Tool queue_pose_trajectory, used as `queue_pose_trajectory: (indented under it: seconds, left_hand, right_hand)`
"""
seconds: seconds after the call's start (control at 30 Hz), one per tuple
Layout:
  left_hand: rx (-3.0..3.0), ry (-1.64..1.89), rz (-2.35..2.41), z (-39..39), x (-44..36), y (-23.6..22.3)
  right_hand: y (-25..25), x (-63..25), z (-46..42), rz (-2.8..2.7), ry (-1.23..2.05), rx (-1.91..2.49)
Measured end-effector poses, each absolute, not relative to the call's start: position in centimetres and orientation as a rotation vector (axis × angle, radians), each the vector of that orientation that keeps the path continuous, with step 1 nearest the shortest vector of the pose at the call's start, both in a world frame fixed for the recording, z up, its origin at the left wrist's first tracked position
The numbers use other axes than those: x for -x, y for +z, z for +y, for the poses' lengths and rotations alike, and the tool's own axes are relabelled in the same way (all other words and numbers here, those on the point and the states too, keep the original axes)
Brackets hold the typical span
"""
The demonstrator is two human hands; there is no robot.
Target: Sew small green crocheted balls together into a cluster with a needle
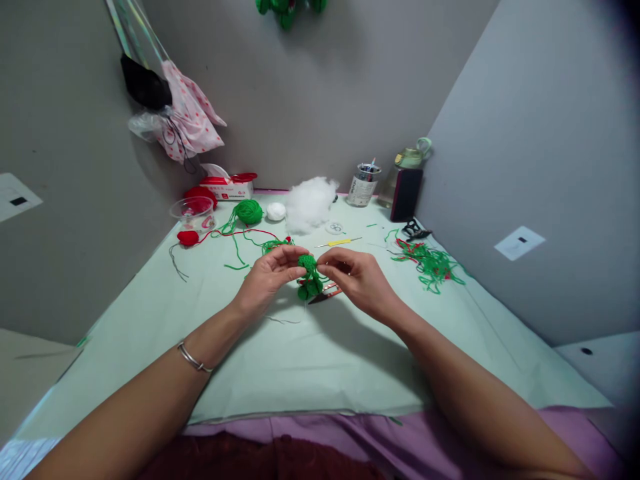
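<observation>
My left hand pinches a small green crocheted piece between thumb and fingers, above the middle of the table. Close at its right edge, my right hand has thumb and forefinger pressed together; what lies between them is too small to make out. Just below the held piece is another rounded green crocheted part with a bit of red; whether the two are joined, I cannot tell. Scissors lie behind it, partly hidden by my right hand. A yellow-handled crochet hook rests beyond my hands.
White stuffing, a green yarn ball, a red yarn ball and a clear plastic tub stand toward the back. Tangled yarn scraps lie right. Behind are a pen holder, a phone and a bottle.
</observation>
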State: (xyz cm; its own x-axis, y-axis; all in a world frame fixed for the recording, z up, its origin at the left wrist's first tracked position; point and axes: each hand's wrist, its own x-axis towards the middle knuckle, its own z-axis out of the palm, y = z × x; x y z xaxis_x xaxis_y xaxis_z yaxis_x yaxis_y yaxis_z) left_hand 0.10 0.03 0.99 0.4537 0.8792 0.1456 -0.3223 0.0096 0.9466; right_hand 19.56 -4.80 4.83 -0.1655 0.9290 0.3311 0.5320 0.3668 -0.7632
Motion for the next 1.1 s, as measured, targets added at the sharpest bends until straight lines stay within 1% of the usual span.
queue_pose_trajectory:
  seconds: [0.17,0.37,0.47,0.57,0.7,0.87,0.97,1.1]
  left_hand:
    - [-1.242,1.027,0.621,-0.1,-0.1,0.9]
    - [-1.282,1.034,0.628,-0.2,-0.2,1.1]
    - [-1.269,1.039,0.617,-0.1,-0.1,1.1]
    - [-1.254,1.035,0.611,0.0,-0.1,1.1]
    - [-1.289,1.006,0.634,-0.1,-0.2,0.7]
    - [-1.344,0.988,0.649,-0.5,-0.6,0.8]
    - [-1.352,0.969,0.65,-0.7,-0.7,0.9]
    - [-1.306,0.976,0.687,-0.9,-1.0,0.8]
  right_hand:
    - [4.9,-19.5,-4.6,-1.772,0.763,1.261]
    - [4.5,-19.9,-4.0,-1.767,0.814,1.276]
    - [4.4,-20.6,-3.6,-1.79,0.849,1.205]
    - [4.6,-21.1,-3.3,-1.787,0.962,1.146]
    - [4.5,-21.3,-3.1,-1.752,1.115,1.207]
    - [4.6,-20.4,-4.1,-1.673,1.224,1.203]
    - [5.0,-19.9,-4.9,-1.773,1.073,1.223]
    - [5.2,-19.6,-5.2,-1.957,0.567,1.349]
